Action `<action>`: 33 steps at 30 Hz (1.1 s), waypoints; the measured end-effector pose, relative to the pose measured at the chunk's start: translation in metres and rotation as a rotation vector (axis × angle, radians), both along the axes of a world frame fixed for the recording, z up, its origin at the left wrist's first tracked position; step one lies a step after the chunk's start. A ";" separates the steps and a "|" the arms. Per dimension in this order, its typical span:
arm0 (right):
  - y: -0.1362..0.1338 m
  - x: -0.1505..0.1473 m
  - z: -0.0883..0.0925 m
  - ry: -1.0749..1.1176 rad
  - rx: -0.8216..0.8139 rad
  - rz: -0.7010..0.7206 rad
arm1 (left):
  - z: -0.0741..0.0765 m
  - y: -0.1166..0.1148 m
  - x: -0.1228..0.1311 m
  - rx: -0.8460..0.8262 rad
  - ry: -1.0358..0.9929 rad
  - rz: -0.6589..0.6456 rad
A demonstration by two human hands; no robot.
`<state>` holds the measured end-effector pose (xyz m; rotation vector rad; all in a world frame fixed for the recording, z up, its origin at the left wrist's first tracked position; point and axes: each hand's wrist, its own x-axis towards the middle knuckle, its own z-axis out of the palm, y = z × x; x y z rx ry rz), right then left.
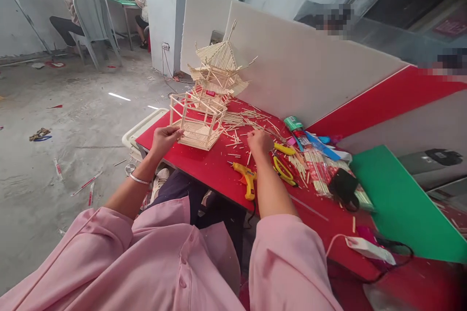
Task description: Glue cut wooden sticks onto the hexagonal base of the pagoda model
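Observation:
My left hand point(165, 140) pinches the near left corner of a small open house frame point(197, 137) made of thin wooden sticks, with a slatted floor and upright posts. The frame is at the table's left front edge. My right hand point(260, 143) is closed over the scattered loose sticks point(237, 120); whatever its fingers hold, if anything, is hidden. Behind the frame stands a stick-built pagoda model point(221, 58) with tiered roofs. A yellow glue gun point(247, 179) lies just in front of my right hand, and yellow-handled pliers point(283, 171) are to its right.
The red table point(204, 170) also carries bagged sticks point(319, 170), a green roll point(293, 123), a black object point(343, 187) and a white power strip point(370, 249). A pale partition point(270, 58) rises behind. People sit at far-left tables near a plastic chair point(95, 19).

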<state>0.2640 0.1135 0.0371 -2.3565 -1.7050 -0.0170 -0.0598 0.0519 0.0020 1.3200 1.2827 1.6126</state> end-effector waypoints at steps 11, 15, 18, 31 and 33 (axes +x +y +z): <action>0.000 0.063 0.006 0.200 -0.054 0.196 | -0.003 -0.003 -0.002 0.004 0.048 -0.006; -0.037 0.056 0.014 0.276 0.005 0.268 | -0.009 -0.007 0.000 -0.013 0.060 0.007; -0.077 0.034 0.011 0.362 0.064 0.341 | -0.014 -0.012 0.002 -0.012 0.088 0.007; -0.171 -0.096 -0.075 0.591 0.223 0.538 | -0.043 -0.016 0.007 0.023 0.294 0.078; -0.172 -0.096 -0.077 0.588 0.250 0.528 | -0.046 -0.013 0.005 0.021 0.316 0.074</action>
